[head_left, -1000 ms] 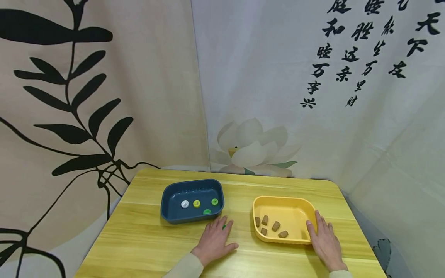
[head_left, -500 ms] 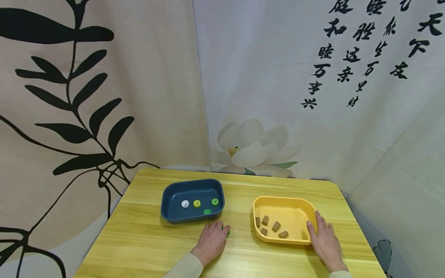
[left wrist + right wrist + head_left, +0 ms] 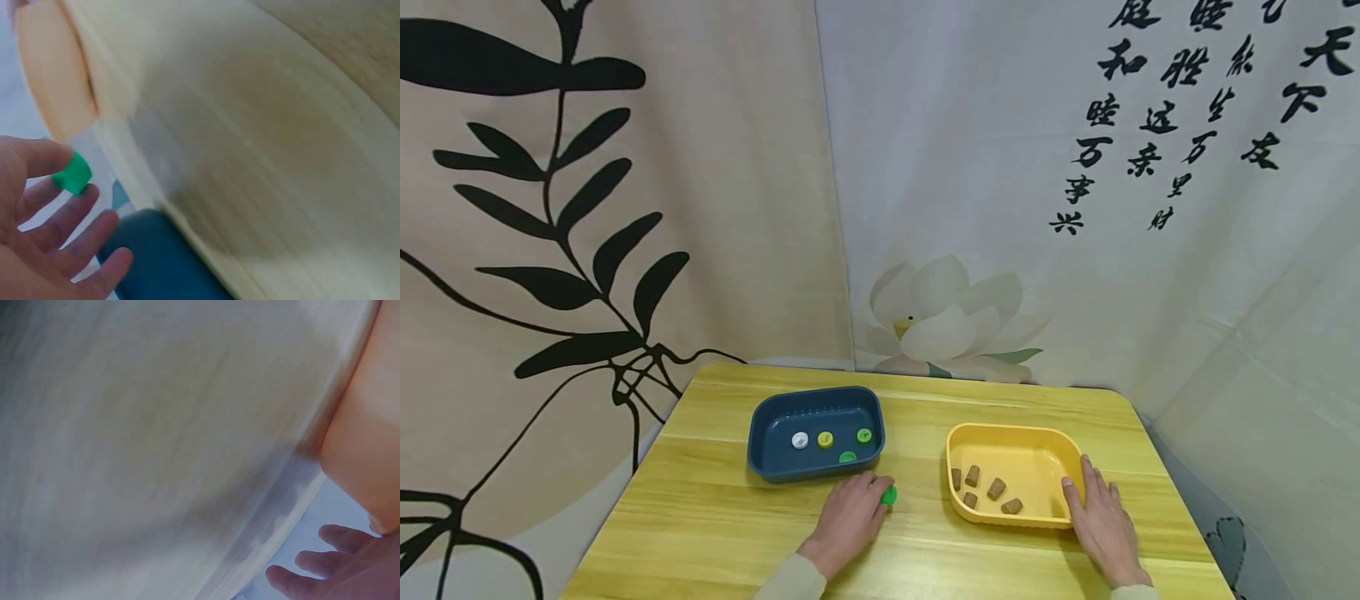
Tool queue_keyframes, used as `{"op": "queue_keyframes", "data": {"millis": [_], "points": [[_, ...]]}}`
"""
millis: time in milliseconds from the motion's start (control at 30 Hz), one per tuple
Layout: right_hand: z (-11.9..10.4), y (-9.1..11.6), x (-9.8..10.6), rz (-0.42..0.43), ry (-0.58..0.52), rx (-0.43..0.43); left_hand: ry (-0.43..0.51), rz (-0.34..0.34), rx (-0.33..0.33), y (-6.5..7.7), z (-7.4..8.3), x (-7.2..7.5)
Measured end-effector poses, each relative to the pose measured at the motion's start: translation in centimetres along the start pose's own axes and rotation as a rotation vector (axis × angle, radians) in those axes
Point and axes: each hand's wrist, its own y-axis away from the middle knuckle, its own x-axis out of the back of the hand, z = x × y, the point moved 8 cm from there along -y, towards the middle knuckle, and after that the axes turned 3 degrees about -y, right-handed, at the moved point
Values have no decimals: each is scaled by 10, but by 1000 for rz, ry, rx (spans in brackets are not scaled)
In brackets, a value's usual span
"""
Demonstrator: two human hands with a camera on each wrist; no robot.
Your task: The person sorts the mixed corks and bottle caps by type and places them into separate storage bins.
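Observation:
In the head view my left hand (image 3: 847, 515) pinches a green bottle cap (image 3: 889, 495) between thumb and index finger, in front of the blue tray (image 3: 814, 478). The left wrist view shows this green cap (image 3: 75, 174) at the fingertips, the other fingers spread. Inside the blue tray lie a white cap (image 3: 800, 440), a yellow cap (image 3: 825, 439) and two green caps. My right hand (image 3: 1102, 529) rests on the right side of the yellow tray (image 3: 1051, 450), its fingers fairly straight. In the right wrist view the thumb is hidden.
Several brown corks (image 3: 996, 488) lie in the left part of the yellow tray. Both trays stand on a wood-grain table (image 3: 917, 400). Behind it hangs a printed curtain (image 3: 760, 208).
My left hand was spread flat with a green cap at its fingers. Its fingers then curled, and the cap now shows pinched at the fingertips. The right hand has stayed put.

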Motion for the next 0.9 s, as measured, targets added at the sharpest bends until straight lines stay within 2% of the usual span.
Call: {"op": "queue_keyframes", "data": {"millis": [467, 733, 900], "points": [[1, -1, 0, -7, 12, -2, 122, 152, 126, 7, -29, 51], [2, -1, 0, -9, 9, -3, 136, 210, 205, 8, -49, 71], [2, -2, -1, -16, 12, -7, 142, 231, 259, 9, -67, 80]]}}
